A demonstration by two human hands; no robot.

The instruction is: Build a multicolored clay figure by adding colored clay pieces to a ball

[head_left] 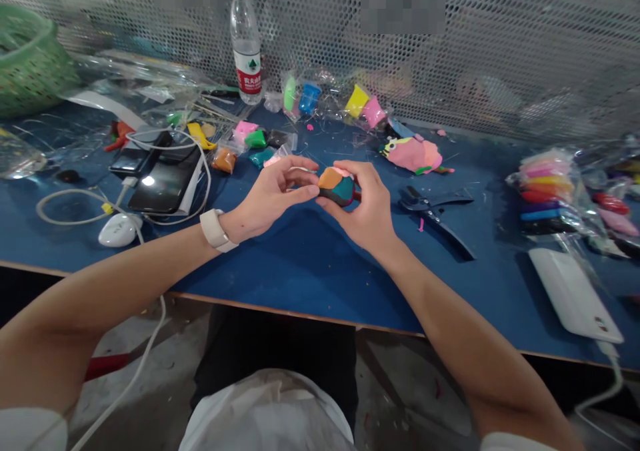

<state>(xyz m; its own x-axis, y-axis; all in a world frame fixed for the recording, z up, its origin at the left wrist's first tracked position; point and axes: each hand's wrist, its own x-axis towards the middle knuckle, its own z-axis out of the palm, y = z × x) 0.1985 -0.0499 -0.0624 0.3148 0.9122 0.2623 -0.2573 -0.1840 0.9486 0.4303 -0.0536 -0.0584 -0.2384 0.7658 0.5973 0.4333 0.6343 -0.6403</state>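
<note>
A small modelling clay figure (pixel 342 189) in orange, teal and dark colours, with a bit of pink on top, is held above the blue table's middle. My right hand (pixel 367 204) is closed around its right side, thumb below and fingers on top. From the left, my left hand (pixel 275 187) reaches the figure's edge with thumb and fingertips, the fingers bent. The palm-side surface of the figure is partly covered by my fingers. Behind lies a pink clay fish (pixel 413 154) with a yellow and black face.
Dark pliers (pixel 437 217) lie right of my hands. Clay packets (pixel 547 194) and a white power bank (pixel 575 294) are farther right. On the left are a black phone (pixel 163 181), looping cables and a green basket (pixel 33 64). A water bottle (pixel 247 51) stands by the perforated metal panel.
</note>
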